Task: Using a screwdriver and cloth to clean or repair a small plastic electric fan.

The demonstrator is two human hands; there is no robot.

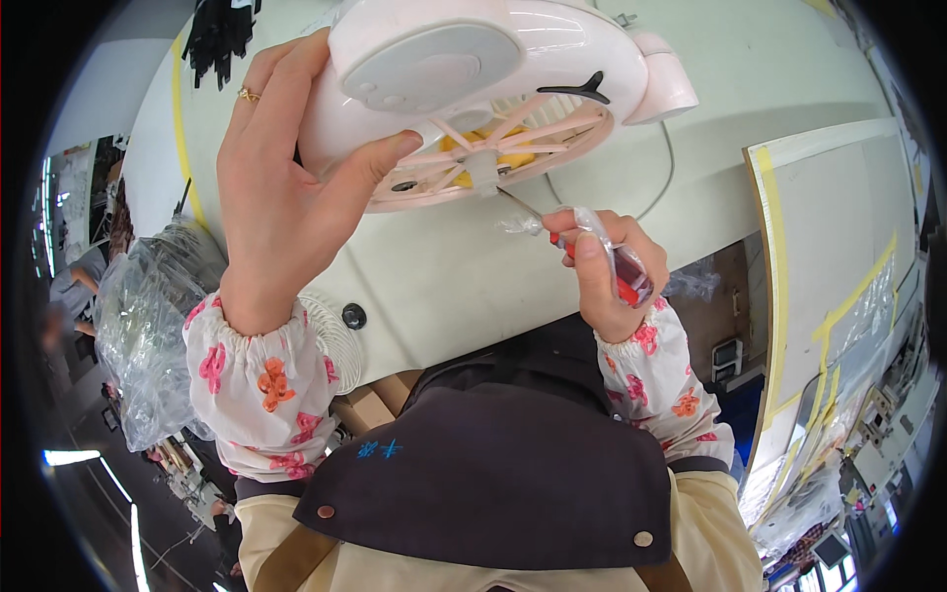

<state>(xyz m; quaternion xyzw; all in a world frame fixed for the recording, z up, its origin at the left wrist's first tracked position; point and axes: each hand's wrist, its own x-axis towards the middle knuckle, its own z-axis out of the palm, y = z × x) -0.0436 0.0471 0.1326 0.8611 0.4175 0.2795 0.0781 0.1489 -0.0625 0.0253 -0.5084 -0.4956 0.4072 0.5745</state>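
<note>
A glossy pale pink plastic housing [582, 44] stands tilted at the top of the table. It has a grey oval panel, a round spoked opening [508, 138] with yellow parts behind the spokes, and a short white hub [481, 174]. My left hand [286, 178] is closed around the housing's left side, thumb on the rim of the opening. In my right hand [612, 266] is a screwdriver [564, 243] with a red handle wrapped in clear plastic. Its dark tip is right beside the hub; whether it touches I cannot tell.
A pale table [444, 286] lies beneath. On it are a black round knob-like piece [353, 316], a coiled white cord [335, 347], black strips [219, 39] and a thin grey cable [672, 168]. Clear plastic bags [148, 326] bulge at left; a yellow-taped board [834, 266] leans at right.
</note>
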